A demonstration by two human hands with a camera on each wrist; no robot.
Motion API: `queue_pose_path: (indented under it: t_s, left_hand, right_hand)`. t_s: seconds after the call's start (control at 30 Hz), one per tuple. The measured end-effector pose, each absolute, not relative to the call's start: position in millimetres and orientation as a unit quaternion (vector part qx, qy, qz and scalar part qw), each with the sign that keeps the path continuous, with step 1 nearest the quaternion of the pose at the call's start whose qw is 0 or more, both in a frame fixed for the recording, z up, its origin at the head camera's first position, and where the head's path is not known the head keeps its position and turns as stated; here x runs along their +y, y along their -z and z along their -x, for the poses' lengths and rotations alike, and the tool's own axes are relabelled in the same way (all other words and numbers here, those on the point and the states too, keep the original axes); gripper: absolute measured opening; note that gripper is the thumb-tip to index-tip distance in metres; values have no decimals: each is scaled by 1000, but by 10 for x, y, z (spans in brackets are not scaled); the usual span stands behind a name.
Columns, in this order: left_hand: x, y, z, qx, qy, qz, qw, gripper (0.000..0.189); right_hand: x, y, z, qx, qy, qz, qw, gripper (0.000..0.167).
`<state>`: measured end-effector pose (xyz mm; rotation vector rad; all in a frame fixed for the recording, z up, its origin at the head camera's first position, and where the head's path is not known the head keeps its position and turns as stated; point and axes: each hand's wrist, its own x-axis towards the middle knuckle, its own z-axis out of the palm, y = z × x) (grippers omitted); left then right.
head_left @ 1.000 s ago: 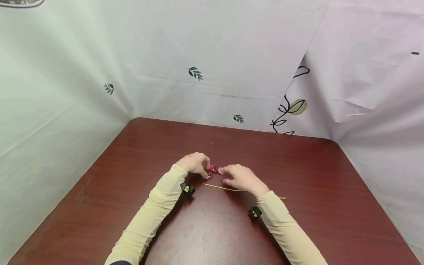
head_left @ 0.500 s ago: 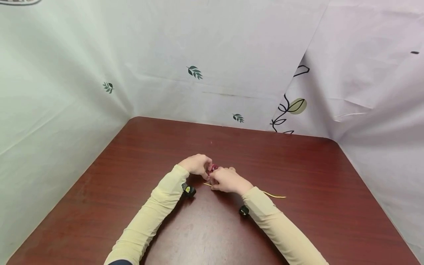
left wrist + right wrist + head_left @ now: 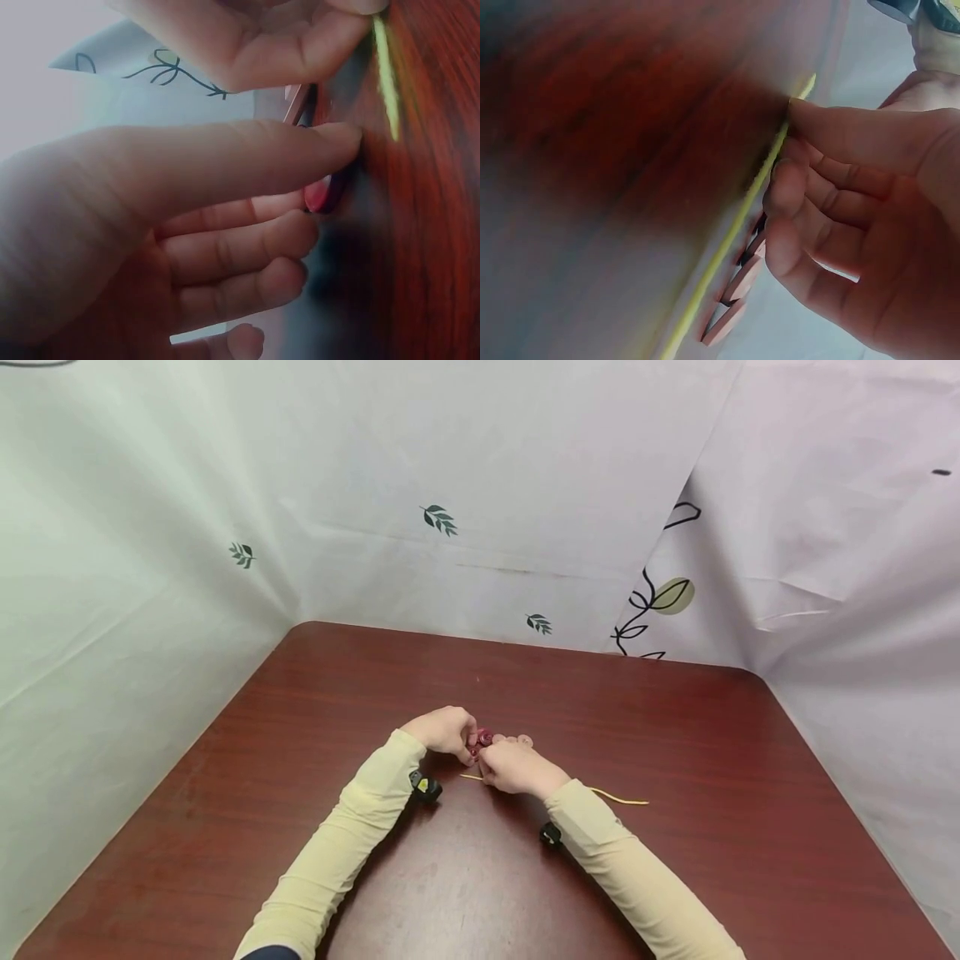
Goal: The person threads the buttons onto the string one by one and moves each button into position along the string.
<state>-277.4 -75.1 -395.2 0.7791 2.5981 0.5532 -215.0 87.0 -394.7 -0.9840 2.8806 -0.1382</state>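
Note:
My left hand rests at the left end of a small row of buttons, its thumb and fingers round a red button. Close beside the left fingertips, my right hand pinches a yellow cord near its left end, fingers curled. The thumb lies against the cord in the right wrist view. A dark red button shows between the hands, and several pale pink buttons show just behind the right hand. Both hands hide part of the row.
The brown wooden table bears everything. The cord's other end trails out to the right under the right forearm. A white patterned cloth hangs behind the table. Each sleeved wrist wears a small black camera.
My right hand has moved left and nearer to me, from the pale pink button to the cord, and its fingers have closed there. More pink buttons now show. The left hand has barely moved.

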Motion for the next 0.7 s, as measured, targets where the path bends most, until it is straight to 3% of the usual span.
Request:
queue_pose_path:
  t_s: [0.23,0.5,0.7]
  left_hand:
    - [-747,3940,2772,928,-186,-269,177,19]
    - [-772,3951,2798,922,-207,-287,154,19]
    - [-771,3964,2829,913,-230,-306,143,21]
  right_hand:
    - [876,3910,2136,937,36,339,71,31]
    - [1027,3813,2218,928,134,325,119,13]
    - [1202,3830,2286,915,202,314,154,10]
